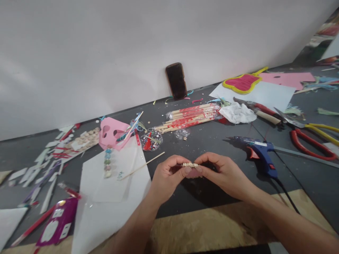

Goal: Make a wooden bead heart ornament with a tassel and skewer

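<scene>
**A:** So how far along was it?

**B:** Nearest the camera, a white sheet lay on the dark bench. Just past that, the left hand and right hand were both pinched onto one small pinkish piece — it was up between them, over the bench.

**A:** Anything on it?

**B:** Yeah, a row of pale beads along the upper edge. I'd call that row pretty much laid out, but whether it was fixed down or needed more, couldn't tell.

**A:** And the rest?

**B:** Some coloured beads sat lined up over the sheet, off to the left. The glue gun lay to the right, neither hand on it. Further back, bundled sticks looked unused — and a phone leaned on the wall.
</scene>
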{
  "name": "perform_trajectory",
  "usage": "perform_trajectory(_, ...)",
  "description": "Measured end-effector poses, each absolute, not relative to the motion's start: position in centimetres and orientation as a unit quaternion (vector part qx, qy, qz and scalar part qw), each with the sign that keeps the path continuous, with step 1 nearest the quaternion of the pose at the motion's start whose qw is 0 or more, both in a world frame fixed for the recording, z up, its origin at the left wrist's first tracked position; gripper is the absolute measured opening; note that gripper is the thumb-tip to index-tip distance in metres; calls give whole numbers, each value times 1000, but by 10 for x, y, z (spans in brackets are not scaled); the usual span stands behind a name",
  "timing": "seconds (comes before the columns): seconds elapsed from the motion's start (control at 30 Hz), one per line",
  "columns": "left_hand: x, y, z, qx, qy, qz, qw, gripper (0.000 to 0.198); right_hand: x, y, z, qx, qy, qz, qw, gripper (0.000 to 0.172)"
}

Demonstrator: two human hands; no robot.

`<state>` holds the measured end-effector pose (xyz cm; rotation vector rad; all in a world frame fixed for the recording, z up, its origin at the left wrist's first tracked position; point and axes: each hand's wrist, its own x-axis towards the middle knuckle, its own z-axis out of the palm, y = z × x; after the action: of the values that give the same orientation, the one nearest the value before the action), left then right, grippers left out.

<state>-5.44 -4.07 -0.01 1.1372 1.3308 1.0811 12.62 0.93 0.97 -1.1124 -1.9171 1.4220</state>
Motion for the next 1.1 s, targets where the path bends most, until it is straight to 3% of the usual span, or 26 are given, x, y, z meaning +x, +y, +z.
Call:
perform_trajectory(0.7,-53,-41,2,490,558,446,499,11,127,10,8,-394,-699,537,262,16)
perform_trajectory(1.1,-53,-42,-2,428,532,464,564,18,129,10,5,-362,-676,589,256,25)
